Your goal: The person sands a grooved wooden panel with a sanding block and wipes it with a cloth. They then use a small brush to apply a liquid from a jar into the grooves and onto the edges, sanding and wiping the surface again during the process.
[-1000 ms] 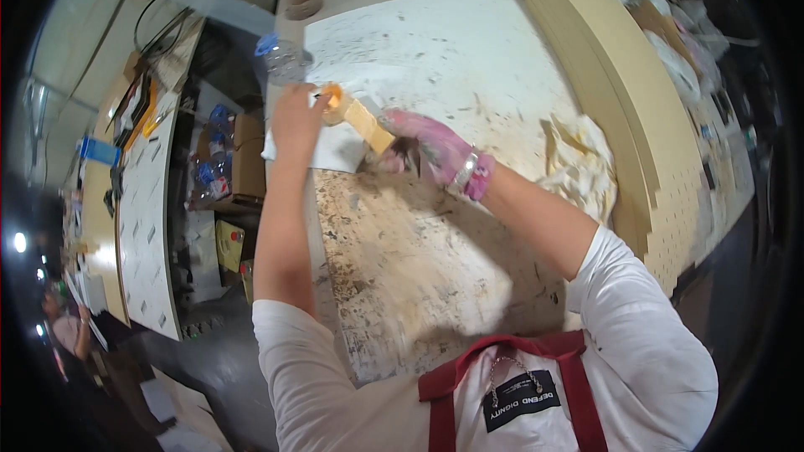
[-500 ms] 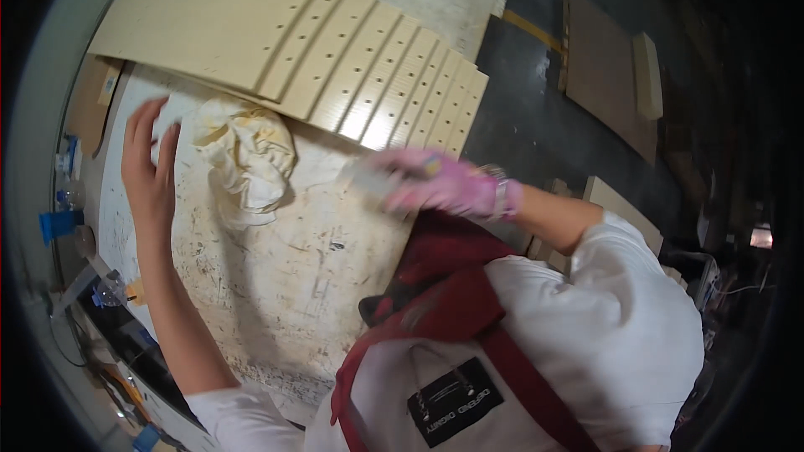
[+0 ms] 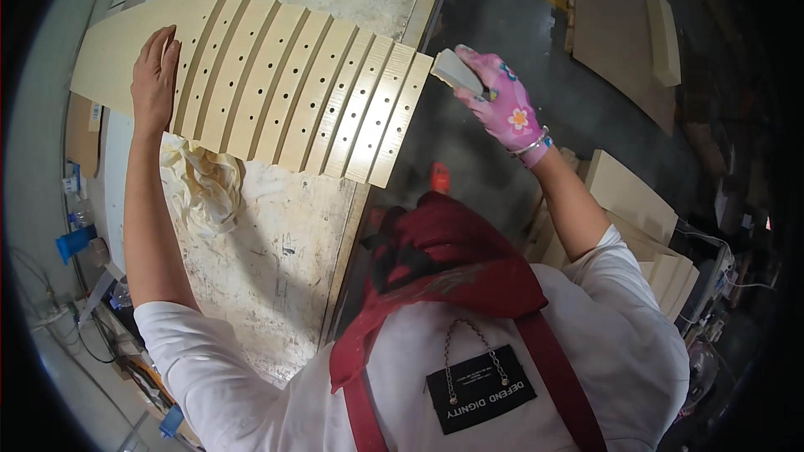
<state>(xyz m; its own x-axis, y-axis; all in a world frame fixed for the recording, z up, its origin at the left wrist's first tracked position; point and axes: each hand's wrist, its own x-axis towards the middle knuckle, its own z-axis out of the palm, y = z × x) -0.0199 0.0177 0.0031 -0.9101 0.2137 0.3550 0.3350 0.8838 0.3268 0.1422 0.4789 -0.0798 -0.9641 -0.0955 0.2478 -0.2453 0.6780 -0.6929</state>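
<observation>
A fanned row of cream-coloured boards (image 3: 251,75) with small drilled holes lies overlapped like steps across the worktable (image 3: 276,285). My bare left hand (image 3: 155,75) rests on the leftmost board, its fingers stretched out along a stepped edge and nothing gripped. Beyond the right end of the row, my right hand (image 3: 507,105), in a pink flowered glove, is closed around a grey sanding block (image 3: 458,72). The block's tip is close to the corner of the last board; I cannot tell whether they touch.
A crumpled cream cloth (image 3: 205,188) lies at the near side of the boards. More cream boards (image 3: 628,201) are stacked at the right, and a large brown panel (image 3: 615,42) with a pale strip lies farther off. Bottles and a blue item (image 3: 75,243) line the left side.
My left hand has come down from the air onto the boards. My right hand has carried the sanding block rightward and away, past the boards' end. The boards appear lower and shifted left in view.
</observation>
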